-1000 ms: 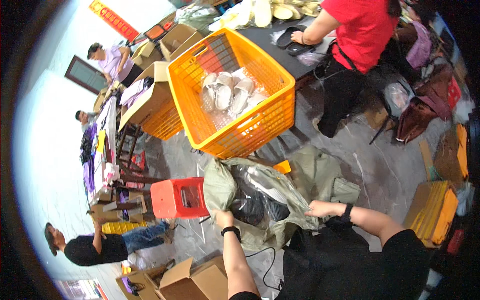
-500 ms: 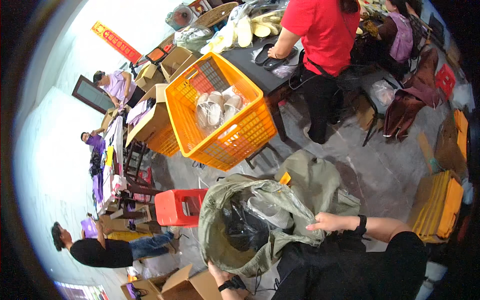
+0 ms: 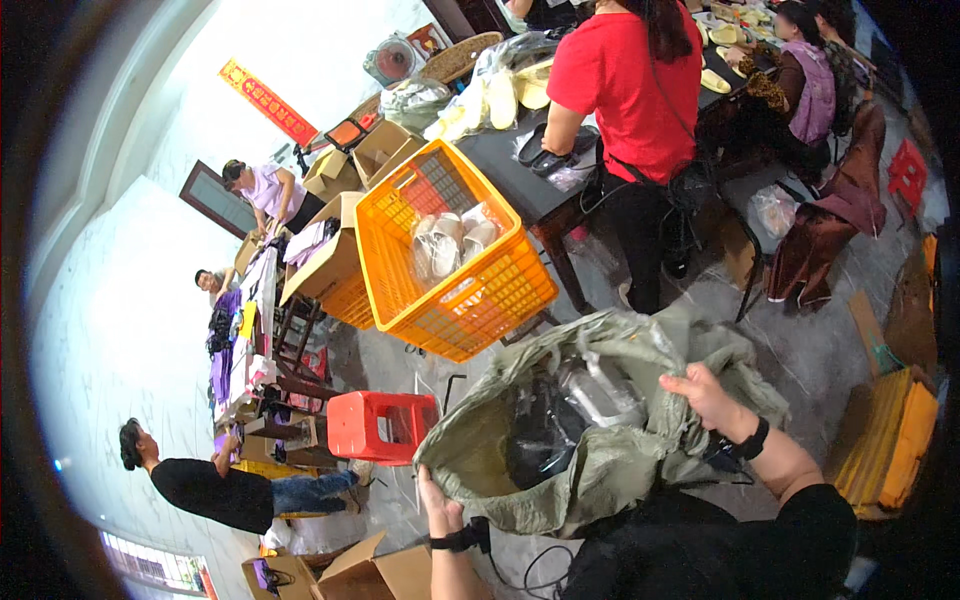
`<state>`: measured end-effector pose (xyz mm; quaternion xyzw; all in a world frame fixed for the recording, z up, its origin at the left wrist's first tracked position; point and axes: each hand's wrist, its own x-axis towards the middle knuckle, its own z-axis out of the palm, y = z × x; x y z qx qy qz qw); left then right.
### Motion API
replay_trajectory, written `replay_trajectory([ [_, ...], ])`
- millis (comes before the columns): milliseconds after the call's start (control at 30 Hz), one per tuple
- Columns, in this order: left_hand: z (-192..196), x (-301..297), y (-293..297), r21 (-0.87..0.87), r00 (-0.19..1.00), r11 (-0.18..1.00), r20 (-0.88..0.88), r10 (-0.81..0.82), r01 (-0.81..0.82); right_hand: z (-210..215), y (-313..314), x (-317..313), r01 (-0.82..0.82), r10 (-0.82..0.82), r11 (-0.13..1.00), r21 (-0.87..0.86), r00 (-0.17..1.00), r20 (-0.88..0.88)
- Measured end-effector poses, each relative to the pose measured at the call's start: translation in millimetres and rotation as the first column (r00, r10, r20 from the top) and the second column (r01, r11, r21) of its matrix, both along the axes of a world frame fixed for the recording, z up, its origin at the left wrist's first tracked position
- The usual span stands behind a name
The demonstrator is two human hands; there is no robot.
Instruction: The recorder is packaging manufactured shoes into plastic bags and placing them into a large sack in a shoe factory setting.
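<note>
1. Holding a big grey-green woven sack (image 3: 620, 475) open with both hands. It's low in front of the wearer's body, mouth spread wide, with folds of the same sort of cloth bunched up past its right side.

2. Left hand (image 3: 440, 507), black band (image 3: 456, 541) on the wrist: it's got the sack's rim at the left end, fingers closed on the edge. Some of them are hidden, so I can't tell how each one sits.

3. Right hand (image 3: 708, 402), also with a black band on the wrist: fingers bent and pinching a bunched fold of cloth on the right. Can't really tell where every fingertip ends up.

4. Inside the sack there's a dark bundle in clear plastic (image 3: 537, 430), plus a pale item in shiny clear plastic (image 3: 607, 395) beside it. Too much glare for detail.

5. Beyond it is a bright orange slatted plastic crate (image 3: 497, 318) with pale slippers in clear wrap (image 3: 447, 243). A red plastic stool (image 3: 352, 425) is just left of the sack.

6. Farther back, a co-worker in a red top (image 3: 632, 95) stands at a dark table (image 3: 497, 172), black sandals (image 3: 540, 155) at hand.
</note>
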<state>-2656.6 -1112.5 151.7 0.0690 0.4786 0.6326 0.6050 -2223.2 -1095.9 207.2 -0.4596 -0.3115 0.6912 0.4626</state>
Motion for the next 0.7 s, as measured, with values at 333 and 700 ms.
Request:
replay_trajectory([
  [333,20.2,33.4,117.3,0.162,0.999,0.986,0.024,-0.036,0.032,47.0,57.7,31.0,0.389,-0.398,0.900,0.199,0.917,0.008],
  [700,-84.8,70.4,113.7,-0.079,0.973,0.970,0.059,-0.225,0.229,-119.0,113.0,52.0,0.076,-0.174,0.979,0.188,0.790,0.588],
])
